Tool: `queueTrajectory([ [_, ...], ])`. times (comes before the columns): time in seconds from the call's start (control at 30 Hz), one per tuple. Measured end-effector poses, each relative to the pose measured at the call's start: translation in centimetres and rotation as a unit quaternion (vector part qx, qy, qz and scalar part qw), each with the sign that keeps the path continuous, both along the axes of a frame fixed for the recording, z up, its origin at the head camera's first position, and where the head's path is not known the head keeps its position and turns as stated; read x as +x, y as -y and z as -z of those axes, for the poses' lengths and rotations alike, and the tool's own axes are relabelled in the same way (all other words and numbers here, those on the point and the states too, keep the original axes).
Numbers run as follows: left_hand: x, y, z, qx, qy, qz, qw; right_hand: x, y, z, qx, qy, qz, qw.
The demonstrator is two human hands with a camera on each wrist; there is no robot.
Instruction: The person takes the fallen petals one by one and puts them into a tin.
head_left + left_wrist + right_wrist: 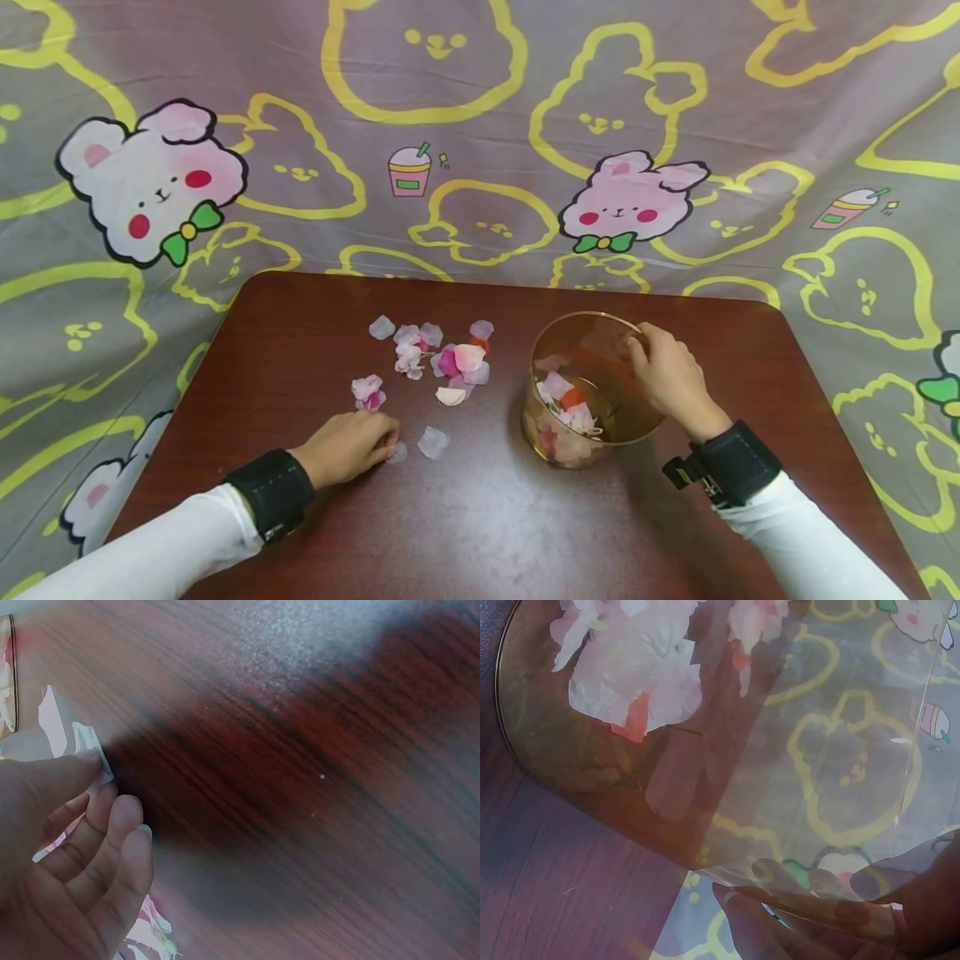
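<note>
Amber and see-through, the round bin (573,340) is pinched at the right of its rim by the right grip (671,375) in the head view, pink and orange petals (573,412) inside, while the left grip (345,450) pinches a pale petal (397,452) at the tabletop (487,525). From the left wrist, that thin, whitish petal juts past the thumb tip. From the right wrist, thumb and fingers clasp the bin's clear wall, apart from the petals inside.

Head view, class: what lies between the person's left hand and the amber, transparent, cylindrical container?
Head view: beyond the pale translucent petal pinched by the left hand lies one loose whitish petal, then bare glossy brown table before the container.
</note>
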State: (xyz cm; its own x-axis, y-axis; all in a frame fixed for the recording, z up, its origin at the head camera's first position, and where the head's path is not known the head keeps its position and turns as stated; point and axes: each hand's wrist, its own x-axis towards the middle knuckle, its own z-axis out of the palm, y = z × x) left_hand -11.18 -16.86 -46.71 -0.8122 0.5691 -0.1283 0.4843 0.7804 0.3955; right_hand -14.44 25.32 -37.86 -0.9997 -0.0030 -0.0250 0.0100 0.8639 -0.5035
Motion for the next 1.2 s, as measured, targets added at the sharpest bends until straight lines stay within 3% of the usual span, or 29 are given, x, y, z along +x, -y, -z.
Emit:
queueTrajectory([
  [0.2, -0.2, 0.1, -0.5, 0.001, 0.008, -0.004, 1.0, 0.0, 0.0, 0.0, 0.001, 0.002, -0.001, 1.0],
  [0.37, -1.1, -0.1, -1.5, 0.003, -0.002, -0.006, 1.0, -0.1, 0.0, 0.0, 0.002, 0.004, 0.001, 1.0],
  [0.77, -4.6, -2.6, -6.0, 0.012, -0.059, -0.004, 0.9982, 0.1, -0.3, 0.1, 0.006, 0.003, 0.003, 1.0],
  [1.03, -5.9, -4.8, -8.4, 0.031, -0.098, 0.023, 0.9944, 0.0, -0.2, 0.0, 0.005, 0.004, 0.002, 1.0],
  [1.2, -6.8, -6.3, -10.7, 0.036, -0.102, 0.028, 0.9937, -0.1, -0.1, -0.1, 0.005, 0.0, -0.001, 1.0],
])
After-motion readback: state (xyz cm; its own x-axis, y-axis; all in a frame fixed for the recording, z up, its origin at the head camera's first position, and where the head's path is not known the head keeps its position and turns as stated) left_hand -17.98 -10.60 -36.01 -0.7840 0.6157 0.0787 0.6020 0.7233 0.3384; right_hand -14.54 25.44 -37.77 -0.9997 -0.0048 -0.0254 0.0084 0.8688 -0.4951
